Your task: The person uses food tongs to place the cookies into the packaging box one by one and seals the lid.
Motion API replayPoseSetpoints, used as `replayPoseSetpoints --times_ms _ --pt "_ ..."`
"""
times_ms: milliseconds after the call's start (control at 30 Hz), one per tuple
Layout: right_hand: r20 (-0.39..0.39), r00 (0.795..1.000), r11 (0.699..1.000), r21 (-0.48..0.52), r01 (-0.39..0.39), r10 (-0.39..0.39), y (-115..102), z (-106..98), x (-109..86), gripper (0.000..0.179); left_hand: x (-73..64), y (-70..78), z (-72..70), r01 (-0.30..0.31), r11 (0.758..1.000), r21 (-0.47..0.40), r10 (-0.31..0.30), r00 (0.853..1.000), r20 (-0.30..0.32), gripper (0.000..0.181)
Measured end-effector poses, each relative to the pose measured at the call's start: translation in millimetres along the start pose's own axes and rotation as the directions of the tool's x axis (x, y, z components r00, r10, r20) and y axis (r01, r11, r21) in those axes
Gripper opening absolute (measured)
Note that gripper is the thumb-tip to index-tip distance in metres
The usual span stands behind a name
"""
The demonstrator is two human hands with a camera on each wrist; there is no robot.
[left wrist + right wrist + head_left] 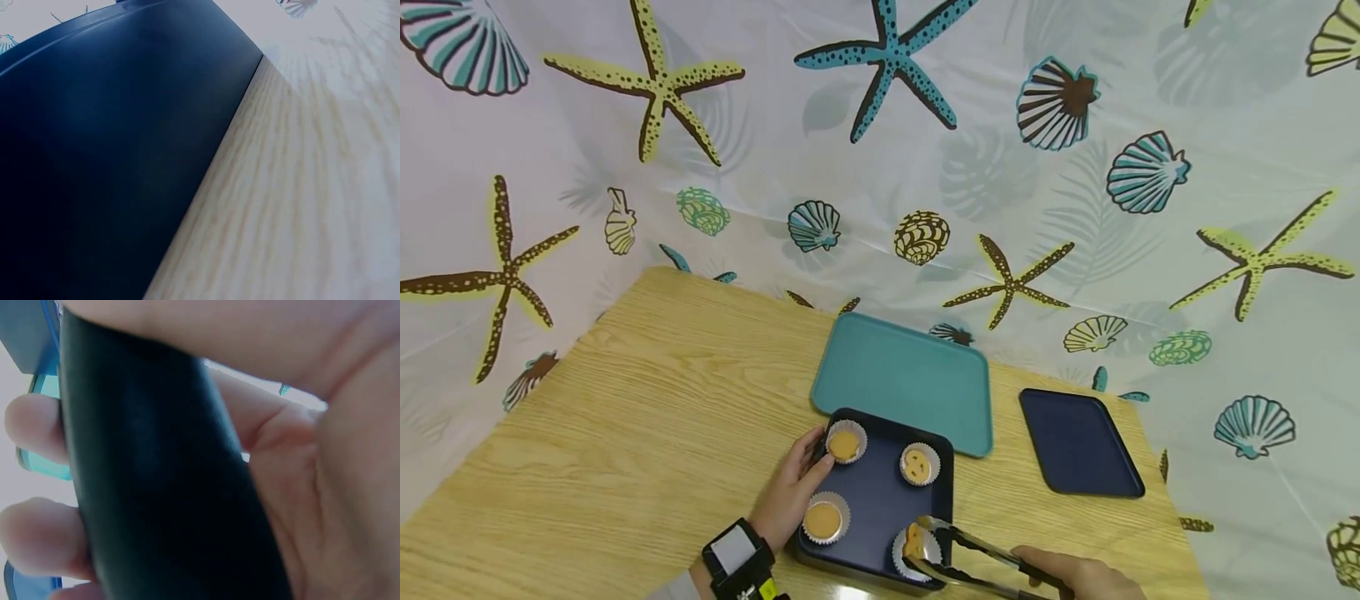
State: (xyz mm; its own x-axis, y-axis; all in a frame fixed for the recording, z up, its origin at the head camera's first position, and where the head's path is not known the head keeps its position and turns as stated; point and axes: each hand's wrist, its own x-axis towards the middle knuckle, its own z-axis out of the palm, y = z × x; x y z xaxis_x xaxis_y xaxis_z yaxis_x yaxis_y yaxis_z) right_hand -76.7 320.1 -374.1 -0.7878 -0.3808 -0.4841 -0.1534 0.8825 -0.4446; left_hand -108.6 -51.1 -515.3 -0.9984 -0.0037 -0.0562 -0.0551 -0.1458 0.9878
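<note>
A deep dark blue baking pan [880,492] sits on the wooden table, a paper baking cup near each corner. My left hand [788,492] grips its left wall, thumb over the rim and fingers outside; the pan's outer side fills much of the left wrist view. In my right hand [1086,577] are metal tongs [988,548], their black handle [156,456] large in the right wrist view. The tong tips are at a cookie [914,540] tilted in the near right cup. A face-like cookie [917,465] lies in the far right cup. Plain round cookies [822,521] lie in both left cups.
Behind the pan lies a teal tray [902,367], its near edge partly overlapped by the pan in the head view. A smaller navy tray [1081,442] lies to the right. A cloth printed with starfish and shells [760,167] hangs along the table's back and sides.
</note>
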Motion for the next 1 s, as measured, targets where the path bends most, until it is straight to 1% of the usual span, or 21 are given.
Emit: replayPoseSetpoints --times_ms 233,333,533,600,667,700,767,833,867,900,1000 --pt "0.04 0.999 0.999 0.039 0.035 -0.036 6 -2 3.4 0.07 -0.1 1.3 0.3 0.0 1.0 -0.01 0.0 1.0 0.007 0.058" --pt "0.044 0.998 0.999 0.041 0.032 -0.034 8 -1 6.3 0.07 -0.4 1.7 0.0 0.004 1.0 -0.012 -0.004 1.0 0.006 0.058" --pt "0.064 0.995 0.995 0.067 0.075 -0.079 12 -1 10.7 0.073 -1.1 2.1 0.0 0.011 1.0 -0.009 -0.011 1.0 0.008 0.058" --pt "0.058 0.995 0.994 0.067 0.081 -0.085 12 0 10.7 0.074 -1.4 2.2 0.0 0.014 1.0 -0.009 -0.014 1.0 0.012 0.059" --pt "0.024 0.995 0.993 0.072 0.099 -0.101 10 2 10.1 0.071 -1.8 2.6 -0.2 0.018 1.0 -0.009 -0.018 1.0 0.014 0.059" --pt "0.001 0.995 0.992 0.079 0.095 -0.095 8 3 9.7 0.07 -1.9 2.7 -0.3 0.02 1.0 -0.009 -0.02 1.0 0.015 0.059" --pt "-0.06 0.996 0.993 0.094 0.067 -0.062 5 6 9.0 0.067 -2.1 2.8 -0.6 0.023 1.0 -0.009 -0.023 1.0 0.015 0.059" --pt "-0.126 0.992 0.993 0.115 0.021 -0.007 1 9 9.2 0.066 -2.1 3.0 -0.9 0.024 1.0 -0.01 -0.024 1.0 0.014 0.059" --pt "-0.154 0.988 0.993 0.117 -0.003 0.021 0 10 10.0 0.067 -2.1 3.1 -0.9 0.023 1.0 -0.01 -0.023 1.0 0.014 0.059" --pt "-0.181 0.981 0.99 0.132 -0.041 0.065 -2 11 11.6 0.068 -2.0 3.1 -0.9 0.023 1.0 -0.009 -0.022 1.0 0.014 0.059" --pt "-0.26 0.951 0.978 0.168 -0.127 0.168 -3 11 19.8 0.072 -1.7 2.7 -0.7 0.018 1.0 -0.004 -0.018 1.0 0.015 0.058"
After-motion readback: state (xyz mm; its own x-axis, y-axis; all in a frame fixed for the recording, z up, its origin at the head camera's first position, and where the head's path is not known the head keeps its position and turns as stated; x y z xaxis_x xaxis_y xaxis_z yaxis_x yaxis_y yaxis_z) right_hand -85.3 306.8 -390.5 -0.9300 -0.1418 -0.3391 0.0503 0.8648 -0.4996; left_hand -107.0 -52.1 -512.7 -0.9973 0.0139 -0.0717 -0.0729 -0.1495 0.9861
